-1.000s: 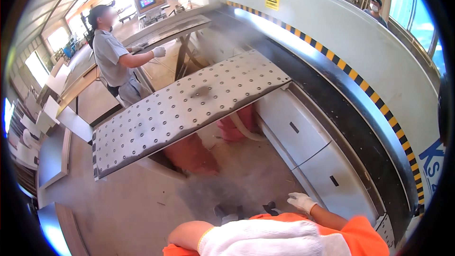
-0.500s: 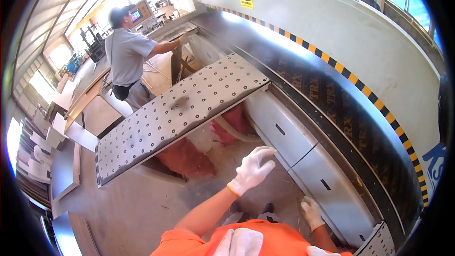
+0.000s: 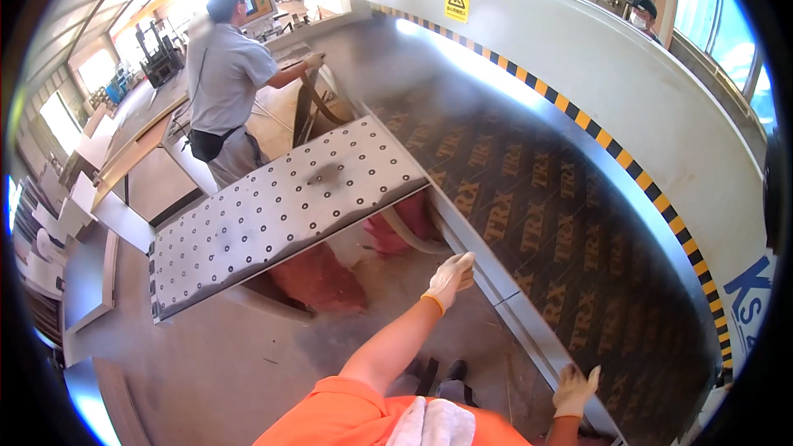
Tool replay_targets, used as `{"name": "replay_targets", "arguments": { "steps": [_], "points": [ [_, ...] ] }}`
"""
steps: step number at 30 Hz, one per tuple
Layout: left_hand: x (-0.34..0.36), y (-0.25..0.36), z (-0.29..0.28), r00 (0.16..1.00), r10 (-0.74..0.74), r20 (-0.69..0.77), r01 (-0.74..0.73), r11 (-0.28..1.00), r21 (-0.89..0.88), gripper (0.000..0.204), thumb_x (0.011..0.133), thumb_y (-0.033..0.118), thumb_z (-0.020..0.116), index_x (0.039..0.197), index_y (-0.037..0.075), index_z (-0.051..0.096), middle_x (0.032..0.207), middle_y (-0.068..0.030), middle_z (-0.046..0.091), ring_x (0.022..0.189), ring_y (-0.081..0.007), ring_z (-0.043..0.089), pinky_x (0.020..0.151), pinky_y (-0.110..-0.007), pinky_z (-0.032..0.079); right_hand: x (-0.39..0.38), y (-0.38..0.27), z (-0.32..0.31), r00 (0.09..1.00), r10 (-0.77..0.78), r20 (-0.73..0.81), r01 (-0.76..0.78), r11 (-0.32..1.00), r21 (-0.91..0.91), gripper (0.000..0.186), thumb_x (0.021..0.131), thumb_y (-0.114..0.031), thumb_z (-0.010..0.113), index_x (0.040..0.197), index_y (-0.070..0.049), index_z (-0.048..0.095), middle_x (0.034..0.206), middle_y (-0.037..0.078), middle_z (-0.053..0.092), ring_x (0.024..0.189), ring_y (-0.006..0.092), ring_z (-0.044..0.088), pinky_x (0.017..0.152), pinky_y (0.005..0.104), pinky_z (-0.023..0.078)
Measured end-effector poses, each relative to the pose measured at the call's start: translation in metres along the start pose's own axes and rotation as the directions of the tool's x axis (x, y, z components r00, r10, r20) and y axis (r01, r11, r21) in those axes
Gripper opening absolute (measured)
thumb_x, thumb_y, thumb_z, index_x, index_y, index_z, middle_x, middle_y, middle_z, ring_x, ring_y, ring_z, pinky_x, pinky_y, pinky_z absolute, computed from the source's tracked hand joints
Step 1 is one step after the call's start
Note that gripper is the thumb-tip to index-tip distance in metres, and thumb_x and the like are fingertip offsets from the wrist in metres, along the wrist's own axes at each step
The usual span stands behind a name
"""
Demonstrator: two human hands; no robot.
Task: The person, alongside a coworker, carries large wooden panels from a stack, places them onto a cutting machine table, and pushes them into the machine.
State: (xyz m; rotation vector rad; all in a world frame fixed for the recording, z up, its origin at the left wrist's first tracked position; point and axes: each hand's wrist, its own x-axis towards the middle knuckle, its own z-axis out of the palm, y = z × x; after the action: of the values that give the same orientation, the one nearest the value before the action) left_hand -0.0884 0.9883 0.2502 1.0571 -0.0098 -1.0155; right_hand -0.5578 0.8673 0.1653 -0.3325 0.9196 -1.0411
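Note:
A large dark board [image 3: 529, 231] with gold printed lettering slopes across the machine bed, its near edge facing me. My left hand [image 3: 453, 274], in a white glove with a yellow cuff, reaches to that edge, its fingers extended; whether they touch it I cannot tell. Farther right, my right hand [image 3: 574, 392], also gloved, is at the same edge with thumb and fingers apart. Neither hand visibly grips anything. Left of the board, a pale perforated support table [image 3: 289, 206] juts toward the left.
A co-worker [image 3: 231, 91] in a grey shirt stands beyond the support table, one arm stretched toward the machine. The white machine beam [image 3: 562, 58] with a striped edge spans the right. Red bags [image 3: 318, 281] lie under the table. Another person [image 3: 643, 18] is behind the beam.
The dark board has come out from under the beam toward me, covering the bed's front. My right hand has risen to its edge. My left hand has shifted slightly down, its fingers closer together.

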Motion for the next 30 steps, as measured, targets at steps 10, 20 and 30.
{"name": "replay_targets", "arguments": {
  "steps": [10, 20, 30],
  "points": [
    [-0.094, -0.073, -0.143, 0.835, -0.016, -0.549, -0.028, 0.997, -0.072, 0.085, 0.078, 0.043, 0.097, 0.14, -0.006, 0.066, 0.132, -0.0195, 0.072, 0.113, -0.0319, 0.071, 0.088, -0.049, 0.059, -0.209, 0.095, -0.093, 0.955, 0.047, -0.294, 0.0, 0.987, 0.158, 0.078, 0.097, -0.066, 0.067, 0.152, -0.011, 0.056, 0.151, 0.008, 0.059, 0.137, 0.0321, 0.052, 0.123, 0.0457, 0.034],
    [-0.312, -0.155, -0.201, 0.947, -0.039, -0.318, 0.068, 0.994, 0.08, 0.051, 0.087, 0.031, 0.093, 0.117, -0.005, 0.074, 0.104, -0.0144, 0.075, 0.087, -0.027, 0.074, 0.072, -0.043, 0.063, -0.321, 0.148, -0.217, 0.96, 0.271, -0.071, -0.274, 0.961, -0.04, 0.074, 0.104, -0.064, 0.06, 0.153, -0.008, 0.057, 0.157, 0.013, 0.058, 0.146, 0.0374, 0.047, 0.128, 0.0517, 0.032],
    [-0.378, -0.25, -0.254, 0.949, 0.002, -0.316, 0.086, 0.961, 0.263, 0.069, 0.081, 0.054, 0.093, 0.109, -0.007, 0.076, 0.111, -0.0229, 0.078, 0.104, -0.0325, 0.076, 0.089, -0.043, 0.058, -0.395, 0.204, -0.264, 0.945, 0.144, 0.295, -0.128, 0.989, -0.073, 0.057, 0.097, -0.064, 0.071, 0.131, -0.018, 0.069, 0.126, 0.0, 0.072, 0.114, 0.0216, 0.064, 0.105, 0.0413, 0.047]
  ]
}}
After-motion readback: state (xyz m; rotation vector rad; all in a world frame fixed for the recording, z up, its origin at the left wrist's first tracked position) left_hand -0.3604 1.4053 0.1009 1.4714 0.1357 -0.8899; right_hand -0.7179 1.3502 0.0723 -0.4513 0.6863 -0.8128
